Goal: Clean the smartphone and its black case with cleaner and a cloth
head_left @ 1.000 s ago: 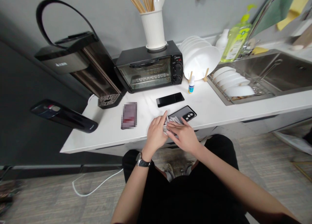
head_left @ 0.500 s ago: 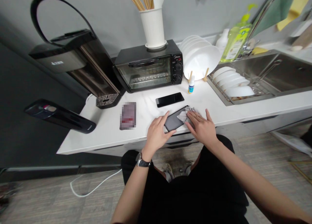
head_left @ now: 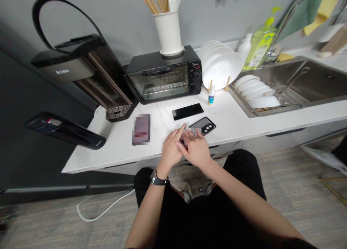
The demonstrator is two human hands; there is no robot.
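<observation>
Here, left hand (head_left: 171, 150) grip apart on near phone (head_left: 204, 125) (second phone (head_left: 187, 111) untouched); right hand (head_left: 195, 150) clamps one cloth (head_left: 187, 134).

The person's forearms (head_left: 238, 202) are bare as far as they show. On the wrist behind the left hand (head_left: 170, 149) sits a wristwatch (head_left: 158, 179) with a dark strap and a silvery case. Plain black clothing (head_left: 206, 216) covers the lap and both thighs.
</observation>
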